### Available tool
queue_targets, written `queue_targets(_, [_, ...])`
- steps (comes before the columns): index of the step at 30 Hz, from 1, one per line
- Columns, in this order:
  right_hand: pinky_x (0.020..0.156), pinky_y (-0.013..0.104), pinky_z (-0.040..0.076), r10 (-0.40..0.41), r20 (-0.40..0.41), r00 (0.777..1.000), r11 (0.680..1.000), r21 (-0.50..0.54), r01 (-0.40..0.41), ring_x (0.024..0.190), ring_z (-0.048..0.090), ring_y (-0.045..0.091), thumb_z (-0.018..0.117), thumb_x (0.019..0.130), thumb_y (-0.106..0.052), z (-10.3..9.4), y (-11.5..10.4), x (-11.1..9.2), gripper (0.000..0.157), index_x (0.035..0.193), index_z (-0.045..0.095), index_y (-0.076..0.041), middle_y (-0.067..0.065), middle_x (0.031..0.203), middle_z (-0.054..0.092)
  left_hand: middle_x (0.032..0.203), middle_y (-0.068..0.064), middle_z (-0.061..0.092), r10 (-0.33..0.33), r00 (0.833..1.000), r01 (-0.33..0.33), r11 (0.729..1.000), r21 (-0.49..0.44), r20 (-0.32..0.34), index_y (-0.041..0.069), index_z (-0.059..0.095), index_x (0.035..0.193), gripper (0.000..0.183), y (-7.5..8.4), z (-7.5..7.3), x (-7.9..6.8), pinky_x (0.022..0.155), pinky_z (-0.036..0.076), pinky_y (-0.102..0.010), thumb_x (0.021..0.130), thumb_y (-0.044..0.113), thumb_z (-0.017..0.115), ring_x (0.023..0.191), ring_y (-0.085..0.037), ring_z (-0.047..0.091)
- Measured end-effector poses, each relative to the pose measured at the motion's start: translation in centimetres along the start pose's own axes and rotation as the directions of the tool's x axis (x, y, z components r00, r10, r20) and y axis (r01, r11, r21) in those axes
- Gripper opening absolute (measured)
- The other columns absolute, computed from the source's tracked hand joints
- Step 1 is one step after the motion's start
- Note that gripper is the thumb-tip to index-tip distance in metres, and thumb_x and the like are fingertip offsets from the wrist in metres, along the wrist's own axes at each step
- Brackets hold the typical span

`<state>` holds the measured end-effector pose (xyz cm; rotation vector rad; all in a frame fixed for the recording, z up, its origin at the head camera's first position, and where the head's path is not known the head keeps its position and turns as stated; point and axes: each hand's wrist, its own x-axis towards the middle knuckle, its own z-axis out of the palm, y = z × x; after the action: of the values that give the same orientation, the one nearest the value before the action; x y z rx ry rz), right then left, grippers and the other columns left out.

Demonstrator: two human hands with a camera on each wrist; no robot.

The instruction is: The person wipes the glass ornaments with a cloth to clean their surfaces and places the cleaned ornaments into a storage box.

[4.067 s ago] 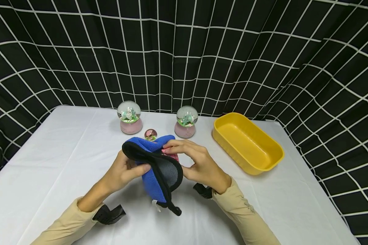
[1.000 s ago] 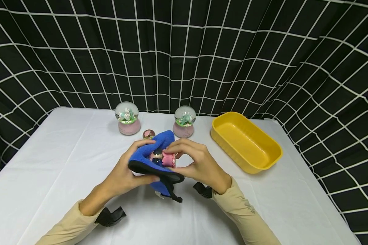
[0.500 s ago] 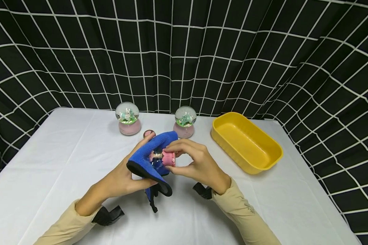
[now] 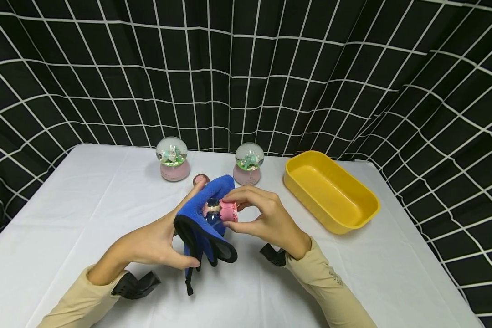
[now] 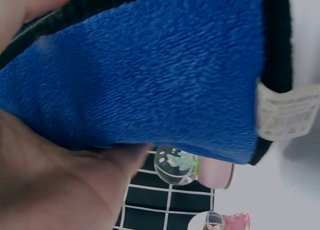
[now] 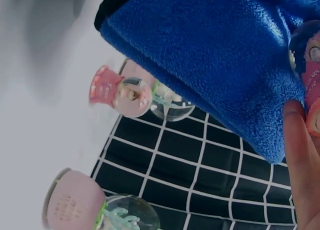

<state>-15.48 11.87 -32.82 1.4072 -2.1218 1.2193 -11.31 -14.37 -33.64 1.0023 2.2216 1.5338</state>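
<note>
A small snow globe (image 4: 228, 212) with a pink scalloped base lies sideways in the fold of a blue cloth (image 4: 197, 207) edged in black. My right hand (image 4: 266, 214) pinches its base between thumb and fingers. My left hand (image 4: 156, 243) holds the cloth from the left, fingers behind it and mostly hidden, thumb low near the black edging. The cloth wraps the clear dome, leaving part of it visible. In the left wrist view the blue cloth (image 5: 150, 75) fills most of the picture, a white label (image 5: 287, 111) at its side.
Two larger snow globes (image 4: 175, 159) with pale pink bases stand at the back of the white table (image 4: 86, 205). Another small snow globe (image 6: 120, 92) stands just behind the cloth. A yellow plastic bin (image 4: 311, 207) sits at the right. Behind hangs a black grid-patterned curtain (image 4: 229, 68).
The cloth has folded round the globe's dome and its loose black edge has swung left and down. My left hand has shifted left, its thumb lower. My right hand keeps hold of the base.
</note>
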Motion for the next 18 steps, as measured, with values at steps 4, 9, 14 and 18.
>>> queue_targets(4, [0.080,0.025,0.059,0.009,0.000,1.000,1.000,-0.003,-0.009,0.091,0.069,0.017,0.088,0.072,-0.004,0.03,0.01,-0.03,0.045,0.112,0.067,-0.001,0.012,0.107,0.072,0.167,-0.005,-0.015,0.093,0.995,-0.091,0.994,-0.067,0.037,0.022,-0.010,0.159,0.106,-0.20,-0.27,-0.13,0.122,0.020,-0.028,0.086,0.002,0.064,0.153,-0.008,0.010])
queue_targets(9, [0.082,0.022,0.058,0.011,-0.012,1.000,1.000,-0.007,-0.011,0.090,0.071,0.018,0.088,0.071,-0.003,0.00,0.11,-0.05,0.046,0.112,0.067,-0.001,0.013,0.106,0.072,0.167,-0.006,-0.016,0.167,0.985,-0.162,0.981,-0.106,0.036,0.014,-0.009,0.159,0.096,-0.25,-0.19,-0.07,0.115,0.022,-0.013,0.087,-0.007,0.051,0.151,0.000,0.010])
queue_targets(14, [0.081,0.023,0.059,0.013,-0.014,1.000,1.000,-0.003,-0.013,0.090,0.071,0.018,0.088,0.071,-0.003,-0.05,0.04,-0.05,0.047,0.113,0.066,0.000,0.013,0.107,0.072,0.168,0.003,-0.006,0.081,0.996,-0.082,0.997,-0.013,-0.036,0.025,-0.008,0.159,0.106,0.18,0.10,0.13,0.114,0.023,-0.010,0.085,-0.005,0.061,0.151,-0.005,0.012])
queue_targets(18, [0.082,0.024,0.059,0.016,-0.022,1.000,1.000,0.003,-0.016,0.091,0.071,0.019,0.088,0.071,-0.003,-0.02,0.03,0.05,0.047,0.113,0.066,0.000,0.013,0.107,0.071,0.161,-0.007,0.021,0.050,0.991,-0.052,0.999,-0.014,-0.127,0.021,0.003,0.153,0.095,0.06,0.47,0.26,0.112,0.022,-0.009,0.086,-0.005,0.065,0.146,-0.011,0.027])
